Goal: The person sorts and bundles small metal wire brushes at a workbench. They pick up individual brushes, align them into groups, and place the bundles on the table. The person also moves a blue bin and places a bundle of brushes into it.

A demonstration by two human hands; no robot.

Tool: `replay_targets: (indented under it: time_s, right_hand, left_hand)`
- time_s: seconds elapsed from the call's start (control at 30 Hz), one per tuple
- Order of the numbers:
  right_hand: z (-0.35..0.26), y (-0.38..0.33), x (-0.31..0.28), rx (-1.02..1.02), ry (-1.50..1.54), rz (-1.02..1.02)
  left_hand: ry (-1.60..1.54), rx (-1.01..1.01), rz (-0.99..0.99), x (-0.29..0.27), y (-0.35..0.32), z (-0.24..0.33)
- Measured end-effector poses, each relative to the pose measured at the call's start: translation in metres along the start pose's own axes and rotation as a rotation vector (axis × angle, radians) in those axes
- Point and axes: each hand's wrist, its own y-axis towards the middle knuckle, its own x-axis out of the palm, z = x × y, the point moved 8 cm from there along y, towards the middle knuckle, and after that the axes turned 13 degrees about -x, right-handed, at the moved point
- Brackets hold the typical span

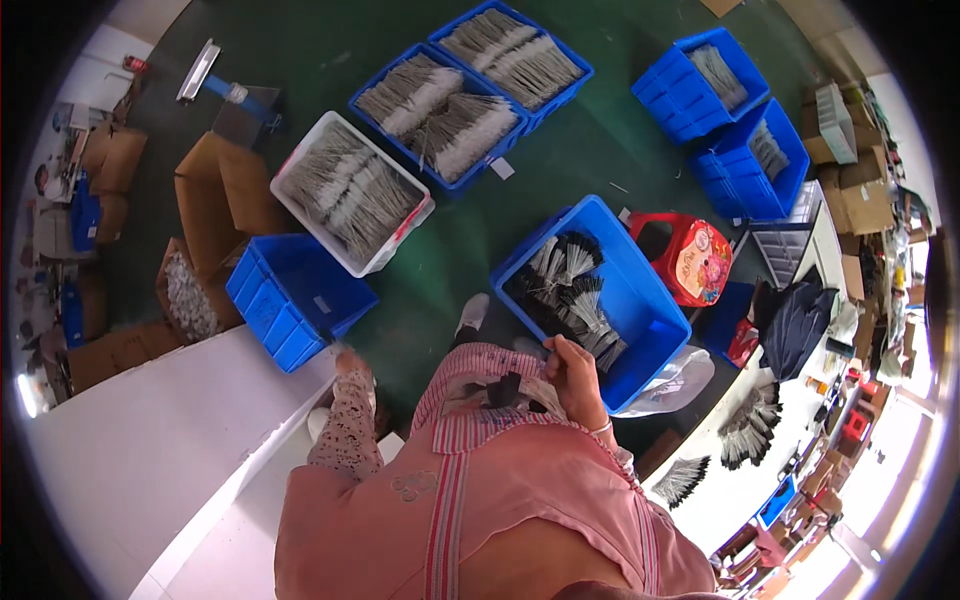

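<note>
My right hand [575,380] is closed, its fingers curled, at the near edge of a blue bin [650,345]. Whether it grips the rim or something small cannot be made out. Inside that bin lie bundles of thin white sticks with black, brush-like ends [590,305]. My left hand [352,362] is low on the left, beside the corner of a white table [190,420] and below a tilted blue bin [290,300]. Blur hides its fingers, and nothing shows in it.
A white bin [400,235] and two blue bins [462,180] hold bundled thin sticks. A red stool [690,260] stands right of the nearest bin. More blue bins [665,105] sit far right. Cardboard boxes [215,190] stand left. Black-tipped bundles [750,425] lie on the right-hand table.
</note>
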Motion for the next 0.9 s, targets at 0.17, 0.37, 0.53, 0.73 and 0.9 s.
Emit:
replay_targets:
  time_s: [0.17,0.37,0.53,0.73,0.9]
  right_hand:
    - [-0.041,0.023,0.022,-0.042,0.025,-0.028]
    - [-0.087,0.068,-0.016,-0.148,-0.198,0.031]
    - [-0.098,0.116,-0.057,-0.192,0.15,0.277]
    - [-0.08,0.216,0.016,-0.154,0.179,0.352]
    - [-0.068,0.267,0.119,-0.122,0.119,0.2]
  left_hand:
    - [0.968,-0.111,0.708,-0.065,-0.043,-0.029]
    - [1.993,-0.084,0.728,0.031,-0.024,-0.03]
    - [1.219,0.325,0.768,0.115,0.021,0.069]
    - [0.547,0.35,0.436,0.206,0.079,0.214]
    - [0.36,-0.116,-0.217,0.272,0.138,0.348]
